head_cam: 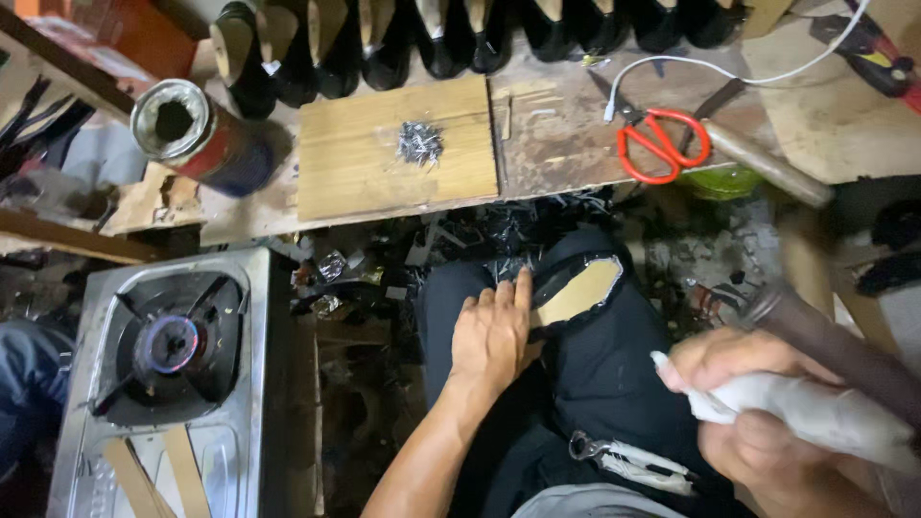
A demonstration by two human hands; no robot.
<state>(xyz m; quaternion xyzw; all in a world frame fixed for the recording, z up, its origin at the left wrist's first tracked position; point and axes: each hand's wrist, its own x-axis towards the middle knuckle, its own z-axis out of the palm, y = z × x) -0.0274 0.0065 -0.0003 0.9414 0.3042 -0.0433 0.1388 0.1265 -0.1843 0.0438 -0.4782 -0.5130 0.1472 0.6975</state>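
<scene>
Bare plank (355, 163) beside nail pile (419, 142), scissors (662, 144) and lit burner (171, 341) blocking flanks

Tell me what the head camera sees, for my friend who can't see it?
A person's left hand presses a black shoe upper with a tan insole on their lap, while the right hand grips a cloth-wrapped tool handle. A lit gas burner sits left; red-handled scissors and small nails lie on the wooden bench.

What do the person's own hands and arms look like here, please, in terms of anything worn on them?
Both hands are bare, with no gloves, rings or watch visible. The left hand leads into a bare, sleeveless forearm. Only the right hand itself shows; its arm is out of frame.
</scene>
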